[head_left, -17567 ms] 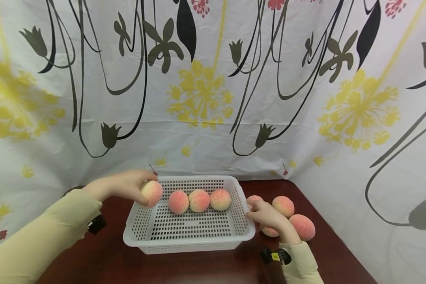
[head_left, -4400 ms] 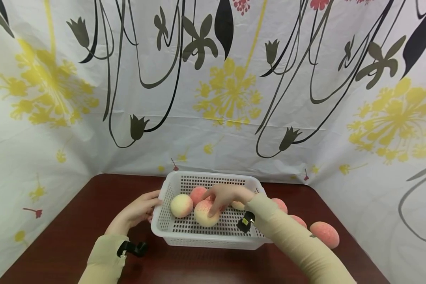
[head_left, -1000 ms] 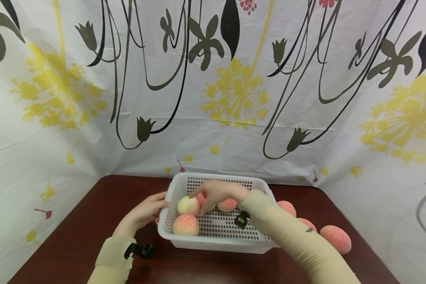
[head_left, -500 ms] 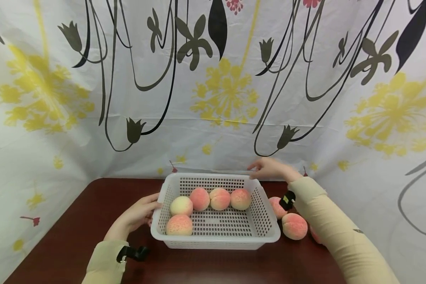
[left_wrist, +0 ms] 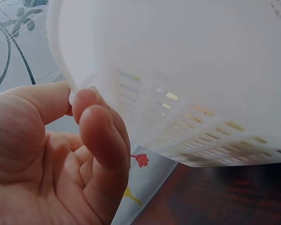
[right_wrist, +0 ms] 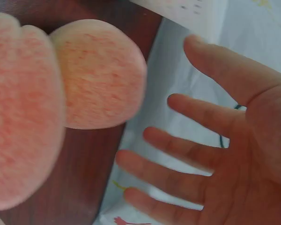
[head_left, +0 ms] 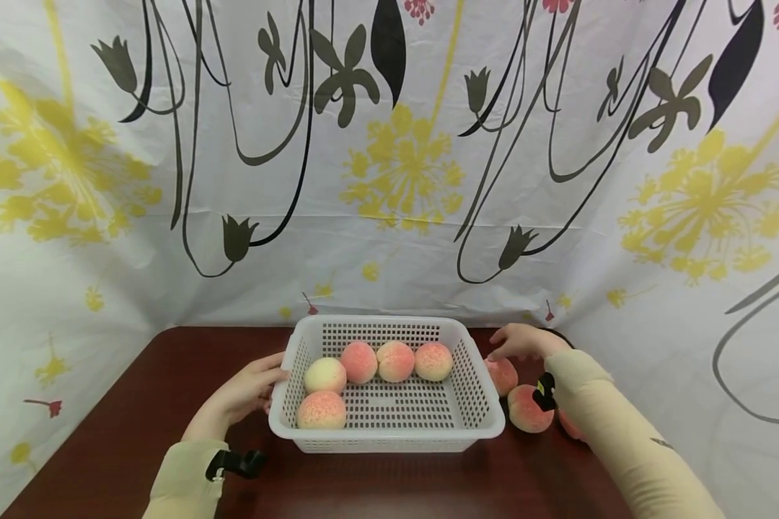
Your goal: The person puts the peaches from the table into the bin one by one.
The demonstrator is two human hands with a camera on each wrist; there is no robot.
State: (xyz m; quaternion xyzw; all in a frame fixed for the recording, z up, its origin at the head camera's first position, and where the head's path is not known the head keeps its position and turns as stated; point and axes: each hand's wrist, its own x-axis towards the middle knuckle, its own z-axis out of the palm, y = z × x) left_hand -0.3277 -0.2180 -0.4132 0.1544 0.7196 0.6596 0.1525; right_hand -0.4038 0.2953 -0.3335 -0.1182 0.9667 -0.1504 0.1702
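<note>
My left hand (head_left: 249, 389) pinches the left rim of a white perforated plastic basket (head_left: 389, 435), as the left wrist view confirms with thumb and finger (left_wrist: 98, 136) meeting at the rim. Several peaches lie inside: a row of three along the back, a pale peach (head_left: 325, 376) at the left and a pink speckled peach (head_left: 321, 411) at front left. To the basket's right, my right hand (head_left: 526, 342) hovers just behind a peach (head_left: 503, 378). Its fingers are spread in the right wrist view, apart from the nearer peach (right_wrist: 103, 75) there.
On the dark red table (head_left: 188, 382), two more peaches sit right of the basket: one (head_left: 529, 411) nearer the front and another (head_left: 570, 427) partly hidden by the right sleeve. A white flower-printed cloth (head_left: 363, 267) hangs behind and around the table.
The peach my right hand held earlier now lies at the basket's front left. That hand has left the basket, passed its back right corner and lowered towards the outside peaches. My left hand stays at the rim.
</note>
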